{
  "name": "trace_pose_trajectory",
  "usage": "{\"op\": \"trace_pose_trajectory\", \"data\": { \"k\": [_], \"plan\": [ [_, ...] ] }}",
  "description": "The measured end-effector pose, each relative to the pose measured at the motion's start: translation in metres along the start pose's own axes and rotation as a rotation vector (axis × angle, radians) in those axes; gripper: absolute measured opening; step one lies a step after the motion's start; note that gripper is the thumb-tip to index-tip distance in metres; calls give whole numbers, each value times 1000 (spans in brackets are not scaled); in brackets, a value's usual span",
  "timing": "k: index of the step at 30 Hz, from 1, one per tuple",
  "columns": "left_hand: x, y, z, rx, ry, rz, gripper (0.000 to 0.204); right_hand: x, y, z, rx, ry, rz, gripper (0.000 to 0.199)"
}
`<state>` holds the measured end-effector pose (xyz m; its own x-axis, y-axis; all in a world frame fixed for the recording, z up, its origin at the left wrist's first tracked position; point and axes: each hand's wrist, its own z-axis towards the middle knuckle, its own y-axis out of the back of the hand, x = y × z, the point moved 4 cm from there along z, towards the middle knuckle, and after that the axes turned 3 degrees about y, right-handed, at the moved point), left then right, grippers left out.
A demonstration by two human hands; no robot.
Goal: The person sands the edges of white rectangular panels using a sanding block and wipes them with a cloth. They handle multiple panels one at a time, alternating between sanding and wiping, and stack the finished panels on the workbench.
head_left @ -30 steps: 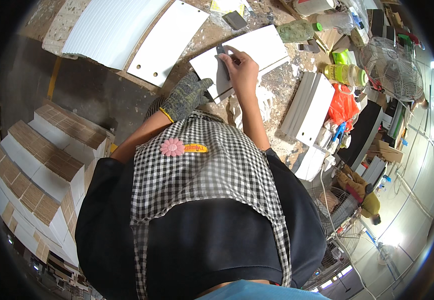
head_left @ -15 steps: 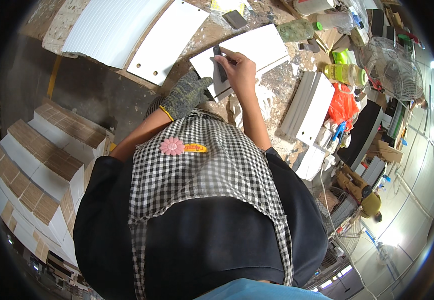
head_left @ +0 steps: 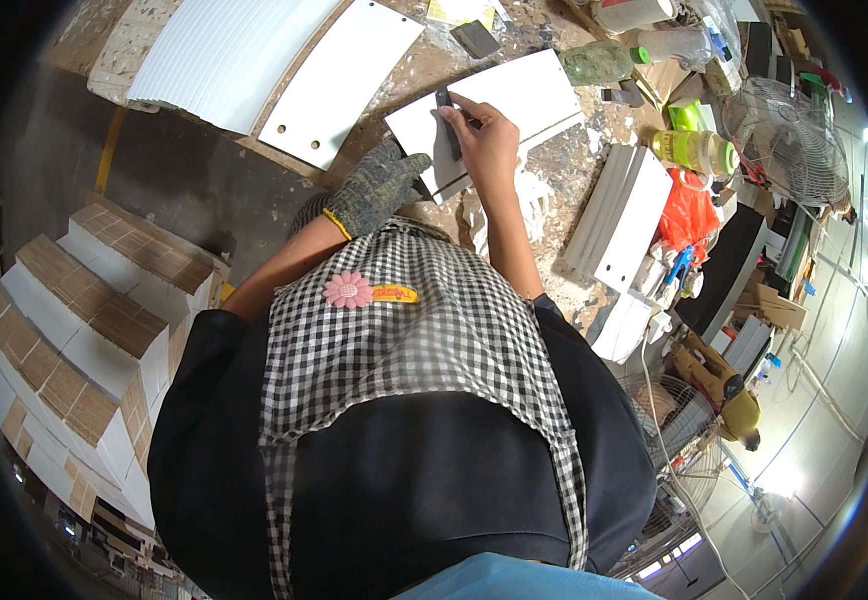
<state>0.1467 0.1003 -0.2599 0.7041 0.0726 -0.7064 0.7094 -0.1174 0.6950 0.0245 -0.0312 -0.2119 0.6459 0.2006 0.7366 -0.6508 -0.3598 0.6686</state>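
While the checked apron (head_left: pixel 424 340) over a dark shirt fills the lower middle of the view, the stained tabletop (head_left: pixel 554 190) spreads across the top, with a stack of white, wood-edged boards (head_left: pixel 74 330) down on the left. On the tabletop, a ribbed white sheet (head_left: pixel 224 55) and a flat white panel with two small holes (head_left: pixel 339 75) lie at the upper left, well apart from a bundle of white boards (head_left: pixel 624 215) at the right. Between them lies the white board (head_left: pixel 494 110) being worked on, near the tabletop's front edge. The left hand (head_left: pixel 379 185), in a grey knitted glove, lies flat with its fingers spread on the board's near left corner, pressing down without gripping anything. The bare right hand (head_left: pixel 484 140) rests on the board's middle, fingers closed round a small dark tool (head_left: pixel 446 120) held against the white face. A green bottle (head_left: pixel 694 150) stands farther right.
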Motion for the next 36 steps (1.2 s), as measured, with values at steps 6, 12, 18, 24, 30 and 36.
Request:
{"op": "trace_pose_trajectory", "data": {
  "k": [6, 12, 18, 24, 30, 36],
  "plan": [
    [-3, 4, -2, -48, -56, 45, 42, 2, 2, -3, -66, -30, 94, 27],
    [-8, 7, 0, -15, -34, 76, 41, -10, 0, -1, -107, -100, 89, 28],
    [-10, 9, 3, 83, 28, 120, 37, 0, -7, -5, -120, 322, -33, 31],
    [-7, 6, 1, 106, 92, 36, 34, -4, -10, -5, -52, 128, 32, 27],
    [-4, 1, 3, 70, -80, 152, 29, 0, -9, -8, -57, 51, 59, 30],
    [8, -11, 9, 176, 159, -100, 28, 10, -16, -11, 41, 177, 49, 29]
  ]
}}
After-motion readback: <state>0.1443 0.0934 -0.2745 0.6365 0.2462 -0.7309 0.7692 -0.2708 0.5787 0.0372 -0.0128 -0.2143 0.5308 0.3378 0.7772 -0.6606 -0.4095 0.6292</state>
